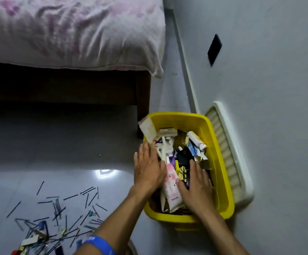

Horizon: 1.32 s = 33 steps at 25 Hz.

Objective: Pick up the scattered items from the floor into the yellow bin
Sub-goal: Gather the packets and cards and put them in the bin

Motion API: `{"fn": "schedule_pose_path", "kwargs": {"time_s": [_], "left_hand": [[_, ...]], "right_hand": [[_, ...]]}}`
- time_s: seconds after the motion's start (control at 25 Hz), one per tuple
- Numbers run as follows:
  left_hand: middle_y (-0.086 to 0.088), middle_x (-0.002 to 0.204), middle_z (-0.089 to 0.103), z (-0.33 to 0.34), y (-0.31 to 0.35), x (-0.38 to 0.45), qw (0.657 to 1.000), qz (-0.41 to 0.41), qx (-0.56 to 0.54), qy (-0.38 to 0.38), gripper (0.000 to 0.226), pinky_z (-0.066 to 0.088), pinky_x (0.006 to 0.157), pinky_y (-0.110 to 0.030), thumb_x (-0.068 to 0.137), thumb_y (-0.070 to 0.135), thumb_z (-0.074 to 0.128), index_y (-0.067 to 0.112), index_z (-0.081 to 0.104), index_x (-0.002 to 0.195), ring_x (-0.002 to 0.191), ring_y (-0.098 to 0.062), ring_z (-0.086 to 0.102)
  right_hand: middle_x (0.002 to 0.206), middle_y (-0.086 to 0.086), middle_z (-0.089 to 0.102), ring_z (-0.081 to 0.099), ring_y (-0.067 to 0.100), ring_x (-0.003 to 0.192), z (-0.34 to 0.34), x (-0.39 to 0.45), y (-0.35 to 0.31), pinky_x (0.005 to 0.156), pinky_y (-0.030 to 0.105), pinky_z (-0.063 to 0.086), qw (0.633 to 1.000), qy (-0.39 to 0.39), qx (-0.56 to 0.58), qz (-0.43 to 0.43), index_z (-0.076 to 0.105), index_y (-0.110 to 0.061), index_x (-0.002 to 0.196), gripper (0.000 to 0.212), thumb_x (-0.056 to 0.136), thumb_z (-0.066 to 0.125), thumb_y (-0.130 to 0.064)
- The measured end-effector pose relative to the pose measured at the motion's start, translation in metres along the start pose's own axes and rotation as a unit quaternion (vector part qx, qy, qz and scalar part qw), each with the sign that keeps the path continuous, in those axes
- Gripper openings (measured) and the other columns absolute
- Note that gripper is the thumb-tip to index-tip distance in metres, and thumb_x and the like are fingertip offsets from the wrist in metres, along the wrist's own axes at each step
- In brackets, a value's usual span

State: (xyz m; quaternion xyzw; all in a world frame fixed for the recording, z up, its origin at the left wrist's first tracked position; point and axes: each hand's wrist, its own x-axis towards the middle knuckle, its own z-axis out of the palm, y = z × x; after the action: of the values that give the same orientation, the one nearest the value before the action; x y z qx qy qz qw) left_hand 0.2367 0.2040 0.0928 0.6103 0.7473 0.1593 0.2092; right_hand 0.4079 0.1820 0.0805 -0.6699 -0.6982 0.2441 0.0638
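Observation:
The yellow bin (221, 162) stands on the floor by the wall, filled with tubes, small boxes and packets. A pink and white packet (170, 188) lies on top of the pile, between my hands. My left hand (147, 168) lies flat with straight fingers over the bin's left rim and the items there. My right hand (197, 184) lies flat on the pile in the bin, fingers straight, thumb touching the pink packet. Several dark thin sticks and small clips (61, 218) lie scattered on the floor at lower left.
A bed with a pink-patterned sheet (72, 32) and dark frame (61, 85) fills the upper left. A white lid (230, 150) leans against the grey wall behind the bin. A blue wristband (99, 243) is on my left forearm. A light glare shows on the floor (105, 173).

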Motion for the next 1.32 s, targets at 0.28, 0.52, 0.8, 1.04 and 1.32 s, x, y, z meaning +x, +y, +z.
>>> {"fn": "schedule_pose_path", "kwargs": {"time_s": [0.28,0.52,0.8,1.04,1.32], "left_hand": [[-0.005,0.126,0.059,-0.004,0.016,0.031,0.982,0.144,-0.047,0.112,0.038,0.04,0.103,-0.039,0.094,0.041,0.048,0.015,0.064,0.116,0.119,-0.024,0.051],[-0.003,0.164,0.009,0.0,0.011,0.037,0.976,0.122,0.15,-0.104,0.059,-0.009,0.117,-0.056,0.102,0.052,0.017,0.028,0.016,0.155,0.151,-0.021,0.001],[0.003,0.164,0.007,0.006,-0.027,-0.022,0.955,0.157,0.224,-0.113,0.055,-0.009,0.114,-0.06,0.103,0.042,0.019,0.023,0.017,0.154,0.151,-0.023,-0.01],[0.001,0.16,0.025,-0.027,-0.021,-0.027,0.96,0.182,0.075,-0.198,0.051,0.005,0.119,-0.055,0.103,0.034,0.037,0.022,0.03,0.151,0.15,-0.022,0.011],[-0.002,0.155,0.038,-0.068,-0.072,-0.08,0.977,0.123,-0.171,-0.032,0.052,0.011,0.115,-0.012,0.097,0.017,0.047,0.02,0.038,0.148,0.144,-0.015,0.024]], "right_hand": [[0.165,-0.001,0.003,0.002,0.021,0.151,-0.005,0.015,0.008,0.122,0.047,0.01,0.994,0.104,-0.024,0.01,0.0,-0.029,0.156,0.076,0.095,0.034,-0.059],[0.16,-0.019,-0.02,-0.03,0.015,0.144,0.022,0.021,0.01,0.117,0.051,-0.008,0.992,-0.042,-0.086,-0.079,-0.018,-0.054,0.146,0.072,0.083,0.004,-0.081],[0.162,-0.01,-0.019,-0.015,0.031,0.149,0.008,0.042,0.016,0.114,0.062,-0.002,0.99,-0.042,-0.136,0.001,-0.023,-0.048,0.146,0.075,0.089,0.018,-0.076],[0.164,-0.002,-0.011,-0.014,0.035,0.148,-0.023,0.026,-0.031,0.115,0.063,-0.002,0.976,-0.108,-0.19,-0.003,-0.005,-0.041,0.153,0.07,0.097,0.034,-0.055],[0.164,0.006,0.011,0.005,0.026,0.151,0.003,-0.015,-0.155,0.122,0.044,0.01,0.967,0.011,-0.097,-0.235,0.023,-0.018,0.154,0.081,0.08,0.055,-0.008]]}}
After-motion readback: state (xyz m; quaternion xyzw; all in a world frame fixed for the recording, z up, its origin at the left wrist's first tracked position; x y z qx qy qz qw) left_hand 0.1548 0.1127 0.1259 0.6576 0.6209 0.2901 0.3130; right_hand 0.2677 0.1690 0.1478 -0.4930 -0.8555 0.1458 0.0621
